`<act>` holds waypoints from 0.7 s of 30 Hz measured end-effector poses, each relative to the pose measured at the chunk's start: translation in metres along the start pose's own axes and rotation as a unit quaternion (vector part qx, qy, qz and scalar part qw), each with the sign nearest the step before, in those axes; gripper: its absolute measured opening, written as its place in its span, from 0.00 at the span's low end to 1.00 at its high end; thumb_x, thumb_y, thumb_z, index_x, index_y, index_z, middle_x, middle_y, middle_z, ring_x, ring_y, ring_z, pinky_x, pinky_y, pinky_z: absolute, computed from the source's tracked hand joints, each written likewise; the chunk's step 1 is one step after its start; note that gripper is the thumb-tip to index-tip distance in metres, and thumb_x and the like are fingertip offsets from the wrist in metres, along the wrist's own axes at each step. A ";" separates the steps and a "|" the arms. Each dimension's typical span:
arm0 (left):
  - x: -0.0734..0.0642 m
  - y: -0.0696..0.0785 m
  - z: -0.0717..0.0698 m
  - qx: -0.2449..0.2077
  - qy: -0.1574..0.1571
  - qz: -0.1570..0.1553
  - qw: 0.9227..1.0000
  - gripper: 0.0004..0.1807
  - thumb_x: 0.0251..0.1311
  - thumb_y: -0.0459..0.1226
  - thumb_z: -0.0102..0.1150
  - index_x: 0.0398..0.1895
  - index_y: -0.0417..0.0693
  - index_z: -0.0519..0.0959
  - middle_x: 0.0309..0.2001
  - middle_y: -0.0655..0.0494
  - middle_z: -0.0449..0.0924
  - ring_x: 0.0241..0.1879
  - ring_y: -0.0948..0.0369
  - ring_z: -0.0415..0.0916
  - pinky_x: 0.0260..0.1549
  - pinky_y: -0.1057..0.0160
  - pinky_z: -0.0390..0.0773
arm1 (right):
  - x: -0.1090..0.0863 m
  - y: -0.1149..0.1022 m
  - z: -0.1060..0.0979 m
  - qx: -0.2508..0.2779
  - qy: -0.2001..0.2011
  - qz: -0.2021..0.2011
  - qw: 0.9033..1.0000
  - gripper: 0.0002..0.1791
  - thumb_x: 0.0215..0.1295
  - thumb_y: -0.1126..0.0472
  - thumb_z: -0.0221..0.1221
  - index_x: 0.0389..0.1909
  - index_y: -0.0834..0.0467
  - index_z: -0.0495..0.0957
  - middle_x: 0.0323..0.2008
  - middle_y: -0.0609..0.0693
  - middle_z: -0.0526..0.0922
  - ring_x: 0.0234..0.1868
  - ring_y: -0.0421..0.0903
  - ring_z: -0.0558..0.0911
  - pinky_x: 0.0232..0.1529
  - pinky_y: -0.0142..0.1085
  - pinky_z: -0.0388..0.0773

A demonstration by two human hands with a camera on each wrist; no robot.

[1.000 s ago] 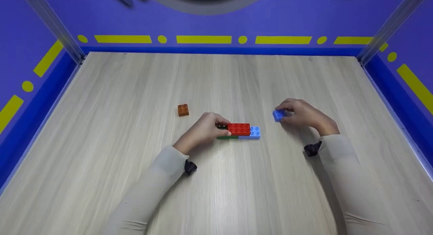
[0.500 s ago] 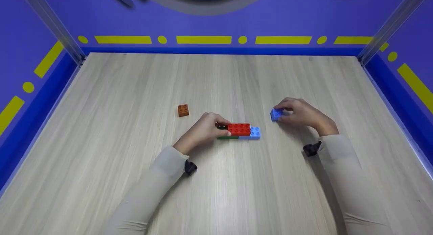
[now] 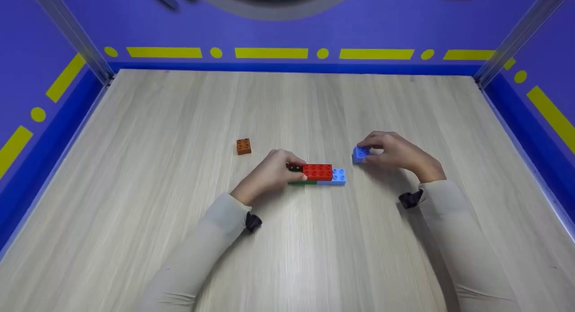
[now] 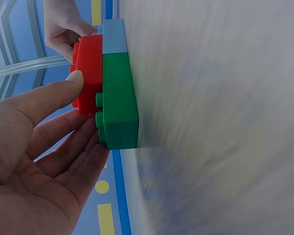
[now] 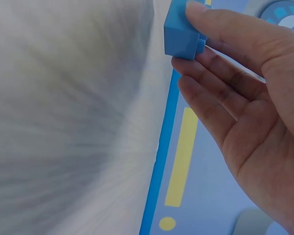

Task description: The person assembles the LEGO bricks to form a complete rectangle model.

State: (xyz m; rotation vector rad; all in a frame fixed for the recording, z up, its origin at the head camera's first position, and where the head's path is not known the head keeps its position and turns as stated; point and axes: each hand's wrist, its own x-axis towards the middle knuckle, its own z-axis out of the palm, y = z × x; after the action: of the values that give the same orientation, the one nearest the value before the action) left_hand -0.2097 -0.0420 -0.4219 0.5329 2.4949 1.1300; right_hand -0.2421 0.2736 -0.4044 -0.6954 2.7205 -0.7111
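Note:
Near the middle of the table is a joined stack of toy building bricks. A red brick (image 3: 317, 172) sits on top, bridging a green brick (image 4: 120, 100) and a light blue brick (image 3: 339, 175) below. My left hand (image 3: 272, 172) grips the red brick at its left end, thumb on the near side; the far fingertips are partly hidden. To the right, my right hand (image 3: 400, 155) pinches a small blue brick (image 3: 360, 155) between thumb and fingers, right of and a little beyond the stack, not touching it. In the right wrist view the thumb lies across this blue brick (image 5: 181, 39).
A small orange-brown brick (image 3: 243, 146) lies on the wooden table (image 3: 287, 258), beyond and left of the left hand. Blue-purple panels (image 3: 278, 33) with yellow marks wall in the back and sides.
My right hand has moved a little to the left with the small blue brick, closer to the stack. The left hand and the stack stay where they were.

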 end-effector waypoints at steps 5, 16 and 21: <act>0.000 0.000 -0.001 0.003 -0.002 0.005 1.000 0.19 0.56 0.38 0.68 0.52 0.45 0.82 0.50 0.53 0.83 0.49 0.60 0.77 0.50 0.60 0.76 | 0.000 -0.005 0.000 -0.005 0.000 -0.017 1.000 0.20 0.60 0.63 0.64 0.55 0.60 0.79 0.50 0.54 0.81 0.51 0.52 0.78 0.56 0.50 0.75; 0.001 -0.001 -0.001 0.002 -0.005 -0.004 1.000 0.19 0.56 0.38 0.68 0.52 0.45 0.83 0.50 0.53 0.83 0.49 0.60 0.76 0.52 0.60 0.75 | -0.001 -0.019 -0.001 -0.012 -0.001 -0.050 0.999 0.21 0.59 0.63 0.65 0.55 0.60 0.80 0.49 0.54 0.82 0.50 0.51 0.79 0.54 0.49 0.77; 0.001 0.000 0.000 0.005 0.000 0.000 1.000 0.19 0.55 0.38 0.68 0.51 0.45 0.83 0.49 0.53 0.83 0.47 0.60 0.77 0.50 0.61 0.76 | -0.001 -0.023 -0.001 -0.021 0.004 -0.077 0.997 0.20 0.58 0.64 0.66 0.53 0.61 0.80 0.47 0.54 0.82 0.48 0.50 0.80 0.51 0.48 0.78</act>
State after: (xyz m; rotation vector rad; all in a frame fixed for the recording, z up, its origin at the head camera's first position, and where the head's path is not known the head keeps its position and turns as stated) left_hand -0.2101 -0.0418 -0.4221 0.5345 2.5024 1.1176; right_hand -0.2326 0.2570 -0.3915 -0.9212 2.7192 -0.6922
